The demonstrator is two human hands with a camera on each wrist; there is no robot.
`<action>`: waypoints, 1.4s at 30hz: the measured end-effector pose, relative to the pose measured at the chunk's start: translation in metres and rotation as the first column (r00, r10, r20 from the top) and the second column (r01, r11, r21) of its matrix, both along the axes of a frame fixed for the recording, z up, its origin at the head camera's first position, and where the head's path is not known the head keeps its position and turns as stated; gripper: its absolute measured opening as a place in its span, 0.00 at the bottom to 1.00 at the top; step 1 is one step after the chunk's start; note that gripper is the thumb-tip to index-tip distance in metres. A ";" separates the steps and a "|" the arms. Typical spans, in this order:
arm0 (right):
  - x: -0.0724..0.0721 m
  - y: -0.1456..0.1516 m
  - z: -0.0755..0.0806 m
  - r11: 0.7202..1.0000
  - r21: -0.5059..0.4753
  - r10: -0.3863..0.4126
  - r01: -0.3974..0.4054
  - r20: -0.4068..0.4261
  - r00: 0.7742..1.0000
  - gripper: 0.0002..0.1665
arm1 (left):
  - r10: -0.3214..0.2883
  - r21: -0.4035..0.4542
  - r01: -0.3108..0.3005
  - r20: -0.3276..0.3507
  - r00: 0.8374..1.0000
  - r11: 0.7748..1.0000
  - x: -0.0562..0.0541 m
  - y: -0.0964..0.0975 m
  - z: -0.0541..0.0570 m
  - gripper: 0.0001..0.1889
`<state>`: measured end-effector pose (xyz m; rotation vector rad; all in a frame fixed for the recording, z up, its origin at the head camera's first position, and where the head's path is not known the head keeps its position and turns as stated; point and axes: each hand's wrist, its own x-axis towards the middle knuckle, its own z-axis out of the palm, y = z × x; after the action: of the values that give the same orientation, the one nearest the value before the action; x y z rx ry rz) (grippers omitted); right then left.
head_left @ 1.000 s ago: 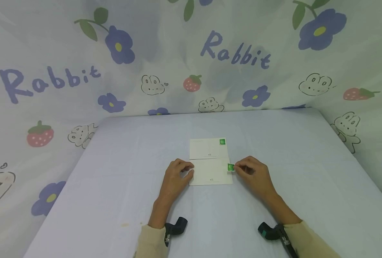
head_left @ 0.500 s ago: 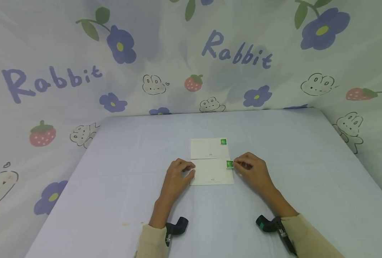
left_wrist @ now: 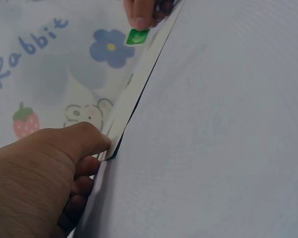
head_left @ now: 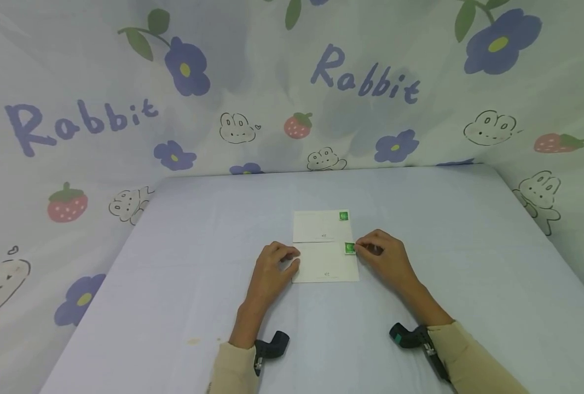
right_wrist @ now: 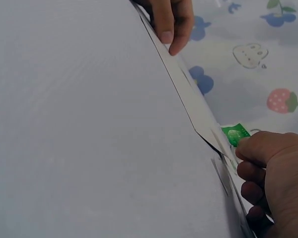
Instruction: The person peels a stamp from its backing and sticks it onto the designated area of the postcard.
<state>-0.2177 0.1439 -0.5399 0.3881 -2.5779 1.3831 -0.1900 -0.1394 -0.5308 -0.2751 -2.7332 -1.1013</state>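
My right hand [head_left: 387,257] pinches a small green postage stamp [head_left: 350,248] between thumb and index finger. The stamp is over the upper right corner of the near cream card [head_left: 321,264]; in the right wrist view the stamp [right_wrist: 235,134] looks tilted up from the card's surface. At the card's left edge, my left hand [head_left: 272,271] rests with thumb and index fingertips spread apart along the edge. In the left wrist view its thumb [left_wrist: 92,139] touches the card's end. Behind lies a second cream card [head_left: 316,227] bearing a green stamp [head_left: 343,216] at its upper right corner.
Both cards lie on a pale cloth-covered table [head_left: 198,230], the far one just behind the near one. A curtain [head_left: 272,71] printed with rabbits, flowers and strawberries hangs behind the table. Black wrist mounts [head_left: 272,346] sit at both sleeves.
My right hand has moved away from me and slightly left with the stamp, from the near card's right edge to its upper right corner. The left hand stays in place at the card's left edge.
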 end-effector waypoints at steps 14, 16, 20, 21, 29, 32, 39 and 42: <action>0.001 -0.002 0.002 0.994 0.107 0.007 -0.011 0.032 0.999 0.05 | -0.008 -0.002 0.008 0.006 1.000 1.000 -0.001 0.001 0.001 0.08; 0.002 -0.003 0.001 0.993 0.117 0.008 -0.011 0.024 1.000 0.06 | -0.010 -0.004 0.010 0.001 1.000 1.000 0.000 0.001 0.002 0.08; 0.003 -0.004 0.000 0.993 0.115 0.002 -0.001 -0.013 1.000 0.07 | -0.006 0.001 0.006 -0.002 1.000 1.000 0.002 0.001 0.003 0.07; 0.004 -0.004 0.000 0.994 0.110 -0.001 0.005 -0.033 0.999 0.07 | -0.005 0.004 0.005 0.000 1.000 1.000 0.002 0.001 0.003 0.07; 0.007 -0.005 0.002 0.995 0.080 0.079 -0.059 -0.274 0.958 0.12 | -0.002 0.001 0.001 0.004 1.000 1.000 0.003 0.000 0.001 0.07; 0.007 -0.006 0.002 0.985 0.106 0.162 -0.135 -0.318 0.934 0.13 | -0.002 0.001 0.002 0.011 1.000 1.000 0.002 0.000 0.001 0.07; 0.004 -0.006 -0.003 0.954 0.210 0.267 -0.216 -0.259 0.928 0.14 | -0.008 -0.009 0.008 0.014 1.000 1.000 0.000 0.000 0.002 0.07; 0.002 -0.006 -0.003 0.945 0.228 0.289 -0.234 -0.252 0.923 0.15 | -0.009 -0.006 0.009 0.004 1.000 1.000 -0.001 0.000 0.002 0.07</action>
<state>-0.2158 0.1376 -0.5426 0.9241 -2.4912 1.0530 -0.1909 -0.1394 -0.5284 -0.2860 -2.7418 -1.0973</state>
